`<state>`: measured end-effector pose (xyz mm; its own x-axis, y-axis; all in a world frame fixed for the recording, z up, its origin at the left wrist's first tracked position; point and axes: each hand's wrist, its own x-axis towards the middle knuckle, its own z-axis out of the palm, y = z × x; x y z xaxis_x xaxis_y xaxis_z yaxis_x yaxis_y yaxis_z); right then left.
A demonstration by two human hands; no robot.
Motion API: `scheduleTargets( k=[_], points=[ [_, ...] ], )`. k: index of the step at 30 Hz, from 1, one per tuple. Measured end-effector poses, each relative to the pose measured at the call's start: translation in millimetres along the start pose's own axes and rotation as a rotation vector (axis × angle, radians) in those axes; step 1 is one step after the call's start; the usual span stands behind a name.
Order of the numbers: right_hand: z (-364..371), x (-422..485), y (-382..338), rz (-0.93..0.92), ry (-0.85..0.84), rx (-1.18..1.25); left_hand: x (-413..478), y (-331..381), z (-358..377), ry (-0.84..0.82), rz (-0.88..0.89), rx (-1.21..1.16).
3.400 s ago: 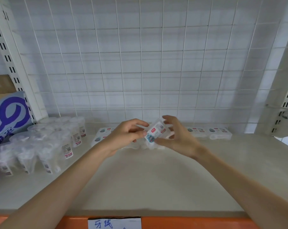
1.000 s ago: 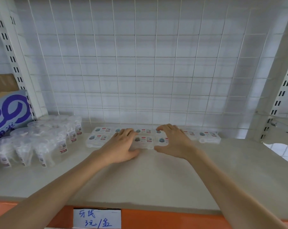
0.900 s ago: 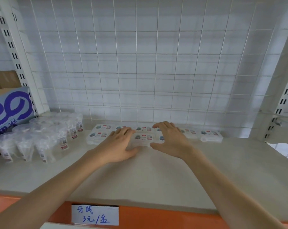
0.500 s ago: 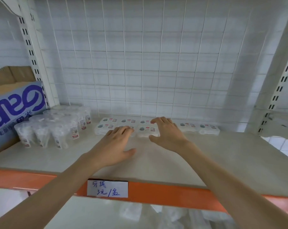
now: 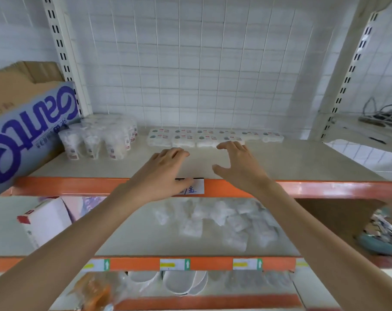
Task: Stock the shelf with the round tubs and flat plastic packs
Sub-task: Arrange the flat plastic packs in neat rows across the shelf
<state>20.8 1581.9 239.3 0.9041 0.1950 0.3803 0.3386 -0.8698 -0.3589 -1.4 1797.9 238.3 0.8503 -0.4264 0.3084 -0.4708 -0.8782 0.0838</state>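
A: Where are the flat plastic packs [image 5: 213, 138]?
B: Lying label-up in two rows at the back of the shelf [image 5: 302, 162], long sides running left to right. The round tubs [image 5: 100, 140] stand upright just left of them.
A: And the hands?
B: Left hand [image 5: 165, 169] and right hand [image 5: 240, 167] are both empty, fingers loosely spread, held just short of the packs.

A white wire grid [image 5: 190, 75] backs the shelf [image 5: 302, 162], with a white tiled wall [image 5: 15, 30] behind. Slotted cream uprights [image 5: 62, 52] stand far left and right; orange front rails [image 5: 67, 186] edge each level.
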Motion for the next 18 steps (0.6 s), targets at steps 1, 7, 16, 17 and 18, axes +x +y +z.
scheduleTargets(
  k=[1,7,16,17,18],
  points=[
    [0,-10,-3,0.003,0.008,0.003,-7,2,-1,0.000,0.007,-0.005],
    [8,-68,-14,-0.063,0.111,0.008,-50,9,3,0.033,0.047,0.007],
    [55,-130,-2,-0.129,0.114,0.051,-105,20,34,0.080,0.160,0.010],
    [63,-133,3,-0.107,0.092,0.048,-108,19,42,0.064,0.158,0.012],
    [72,-136,9,-0.079,0.060,0.039,-111,18,52,0.042,0.159,0.020]
  ],
)
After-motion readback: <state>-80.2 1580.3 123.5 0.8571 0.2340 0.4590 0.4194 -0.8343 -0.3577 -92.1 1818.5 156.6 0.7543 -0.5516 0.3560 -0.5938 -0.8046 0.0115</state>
